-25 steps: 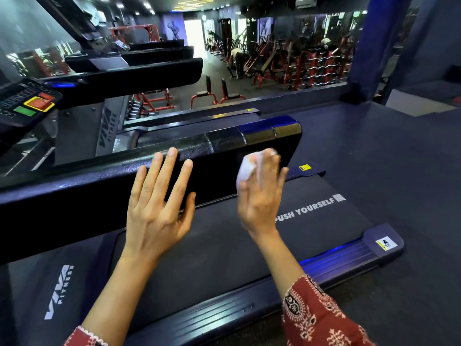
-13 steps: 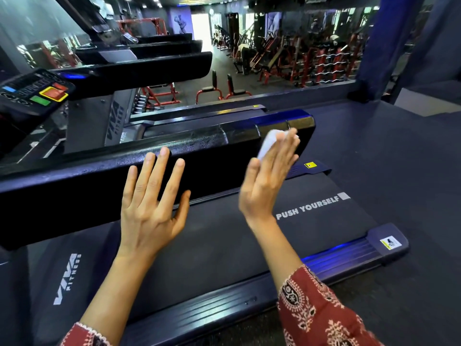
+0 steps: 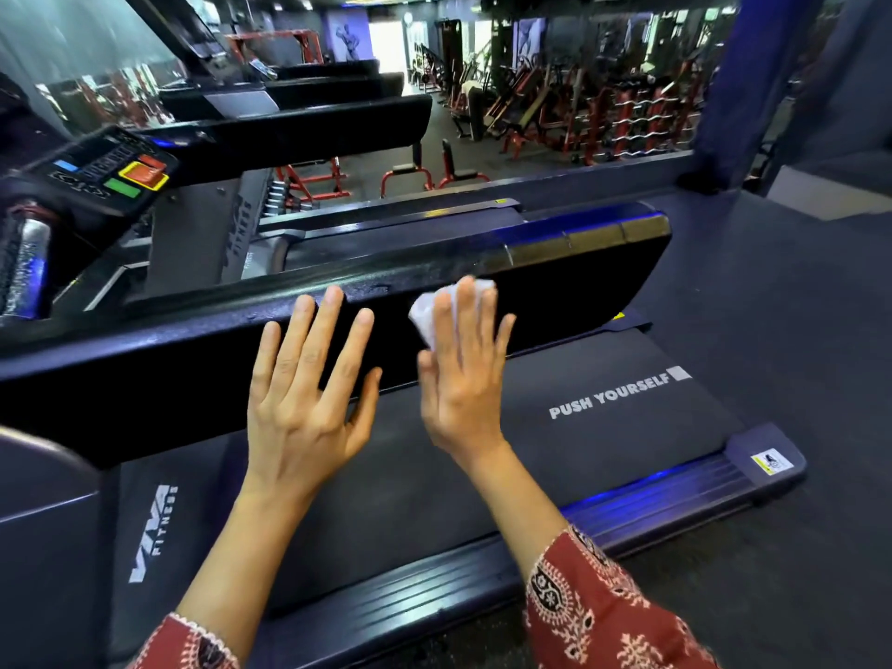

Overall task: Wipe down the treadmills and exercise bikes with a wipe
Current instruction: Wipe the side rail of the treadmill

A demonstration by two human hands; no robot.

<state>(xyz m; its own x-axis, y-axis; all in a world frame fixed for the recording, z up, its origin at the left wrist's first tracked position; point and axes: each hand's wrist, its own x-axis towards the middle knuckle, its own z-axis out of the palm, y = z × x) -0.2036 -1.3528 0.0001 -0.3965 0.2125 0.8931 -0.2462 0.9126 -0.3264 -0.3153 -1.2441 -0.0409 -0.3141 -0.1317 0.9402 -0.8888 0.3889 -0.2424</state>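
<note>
Most of the white wipe [image 3: 428, 312] is hidden: only a crumpled corner pokes out past the index-finger side and above the fingertips of the right hand [image 3: 463, 383], the rest is buried under it. Both palms face away, so what goes on under them cannot be seen. The black handrail [image 3: 579, 260] runs out of the frame far to the left of the left hand [image 3: 304, 403]. The console [image 3: 111, 171], up and left of that hand, is cropped at the edge, its button labels unreadable. The patterned red sleeves [image 3: 603, 615] are cut off at the bottom. Far beyond the hands, the red-framed gym gear [image 3: 603, 113] is too small and tangled to sort out.

Now the hands. The right hand is flat, fingers straight and close together, pressing the wipe against the near side face of the handrail just below its top edge. The thumb lies along the hand's left side, and I cannot tell whether it nips the wipe. Just left of it, nearly touching, the left hand is wide open, fingers fanned, and holds nothing. Its fingertips reach the rail's upper edge and seem to lie on the same face, though contact is hard to confirm. Below both wrists lies the treadmill belt [image 3: 603, 441], with "PUSH YOURSELF" to the right of the right hand.
</note>
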